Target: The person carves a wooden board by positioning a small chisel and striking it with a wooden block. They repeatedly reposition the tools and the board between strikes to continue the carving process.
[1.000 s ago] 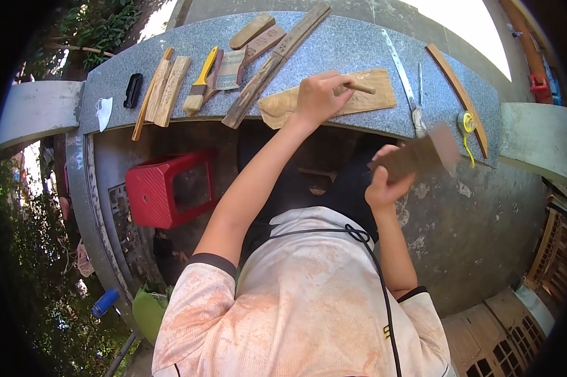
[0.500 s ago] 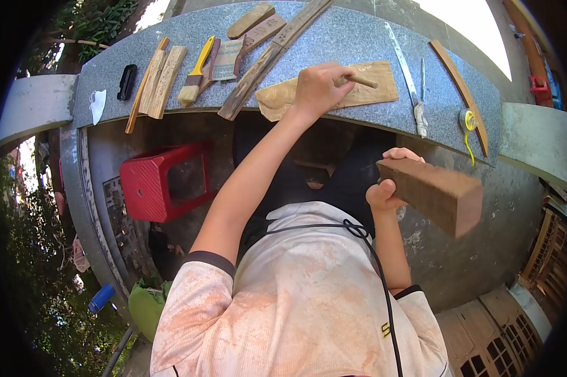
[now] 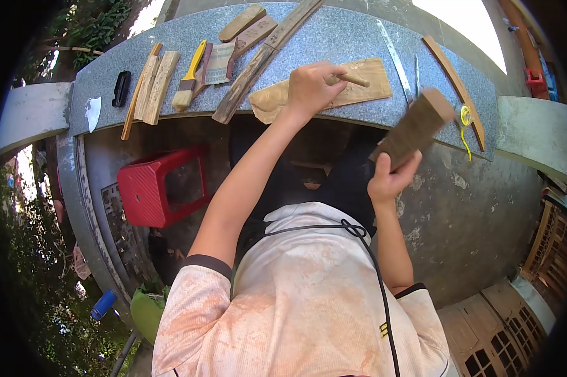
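My left hand (image 3: 315,88) is closed round a short, round wooden stick (image 3: 356,80) whose free end points right. It rests over a flat, light-brown carved wooden board (image 3: 373,80) at the table's near edge; the stick's other end is hidden by the fingers. My right hand (image 3: 393,179) grips the lower end of a thick brown wooden block (image 3: 415,129). The block is tilted, its far end up and to the right, raised in front of the table's right part and blurred by motion.
On the grey stone table (image 3: 334,38) lie a paintbrush (image 3: 189,81), wood strips (image 3: 161,88), a long weathered bar (image 3: 252,75), a metal ruler (image 3: 393,60) and a yellow tape measure (image 3: 464,116). A red stool (image 3: 145,188) stands below at left.
The wooden block has swung upward in my right hand, from pointing down-right to pointing up-right. My left hand keeps its hold on the stick over the board. The view has shifted slightly.
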The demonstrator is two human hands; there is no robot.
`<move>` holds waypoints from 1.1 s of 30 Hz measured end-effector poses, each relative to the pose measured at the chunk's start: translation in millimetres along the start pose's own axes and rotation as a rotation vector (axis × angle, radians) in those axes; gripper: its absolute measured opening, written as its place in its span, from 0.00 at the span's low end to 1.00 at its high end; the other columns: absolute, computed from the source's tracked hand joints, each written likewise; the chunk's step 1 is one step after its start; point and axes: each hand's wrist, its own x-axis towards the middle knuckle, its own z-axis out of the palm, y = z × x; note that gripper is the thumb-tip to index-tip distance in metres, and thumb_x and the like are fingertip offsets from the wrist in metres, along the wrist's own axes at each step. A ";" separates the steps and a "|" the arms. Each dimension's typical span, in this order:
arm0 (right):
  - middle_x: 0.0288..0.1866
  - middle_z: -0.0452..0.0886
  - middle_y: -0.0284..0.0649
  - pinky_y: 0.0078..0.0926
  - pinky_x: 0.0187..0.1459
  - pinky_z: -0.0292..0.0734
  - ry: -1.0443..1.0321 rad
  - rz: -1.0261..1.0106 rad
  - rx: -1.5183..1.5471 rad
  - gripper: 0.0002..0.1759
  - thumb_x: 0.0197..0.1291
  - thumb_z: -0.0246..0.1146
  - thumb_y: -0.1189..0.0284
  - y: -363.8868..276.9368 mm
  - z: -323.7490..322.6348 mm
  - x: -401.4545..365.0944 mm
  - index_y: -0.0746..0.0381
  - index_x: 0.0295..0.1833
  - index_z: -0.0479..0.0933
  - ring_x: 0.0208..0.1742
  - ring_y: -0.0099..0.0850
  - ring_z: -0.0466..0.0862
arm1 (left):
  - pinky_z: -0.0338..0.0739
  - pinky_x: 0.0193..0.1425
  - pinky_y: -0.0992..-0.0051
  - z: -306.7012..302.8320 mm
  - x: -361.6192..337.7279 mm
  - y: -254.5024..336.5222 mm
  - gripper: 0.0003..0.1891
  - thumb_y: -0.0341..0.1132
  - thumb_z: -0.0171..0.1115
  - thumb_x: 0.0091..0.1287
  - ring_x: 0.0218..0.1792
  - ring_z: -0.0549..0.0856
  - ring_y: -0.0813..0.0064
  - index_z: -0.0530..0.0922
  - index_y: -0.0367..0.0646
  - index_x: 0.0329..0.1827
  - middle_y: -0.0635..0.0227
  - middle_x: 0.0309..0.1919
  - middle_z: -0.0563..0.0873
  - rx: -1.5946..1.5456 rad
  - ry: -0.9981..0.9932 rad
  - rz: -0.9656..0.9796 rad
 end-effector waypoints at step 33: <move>0.53 0.89 0.46 0.31 0.53 0.84 0.084 0.183 0.134 0.20 0.82 0.65 0.66 37.9 37.0 111.6 0.67 0.67 0.71 0.48 0.29 0.89 | 0.82 0.32 0.75 -9.4 8.1 9.5 0.11 0.36 0.87 0.61 0.26 0.90 0.76 0.93 0.41 0.40 0.66 0.30 0.93 -0.134 0.009 -0.033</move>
